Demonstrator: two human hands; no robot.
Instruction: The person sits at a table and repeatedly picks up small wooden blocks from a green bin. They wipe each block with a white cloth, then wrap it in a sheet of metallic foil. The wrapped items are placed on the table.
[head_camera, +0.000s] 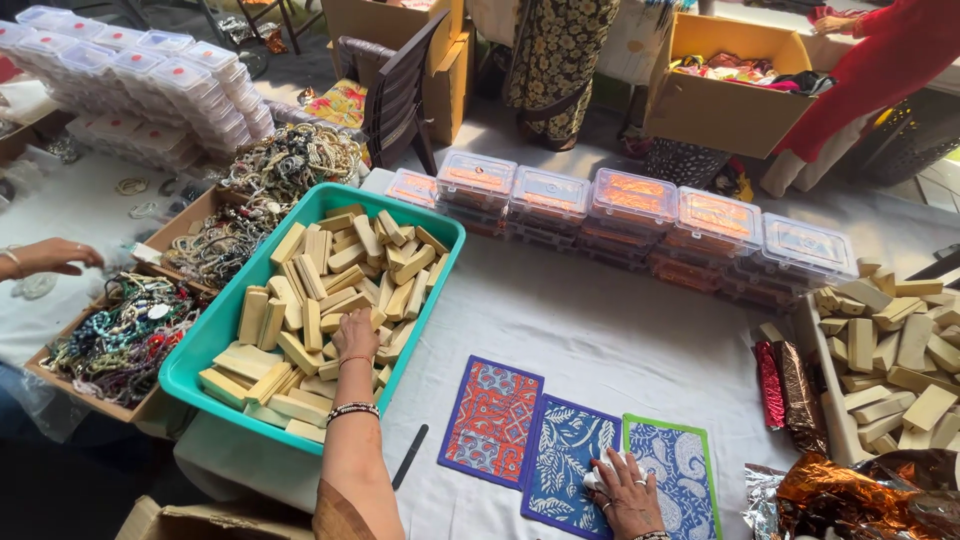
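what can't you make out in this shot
Head view only:
- Fingertips of the left hand: buried among the tan blocks in the teal tub.
- Small white thing under the right hand: covered by the fingers.
- Clear lidded boxes: contents too small to tell.

There is one view only, from the head of the person at work. It looks steeply down and forward over the near edge of the white-covered counter (620, 320), close enough that both forearms enter from the bottom edge. Its upper part takes in the floor beyond and people standing there.
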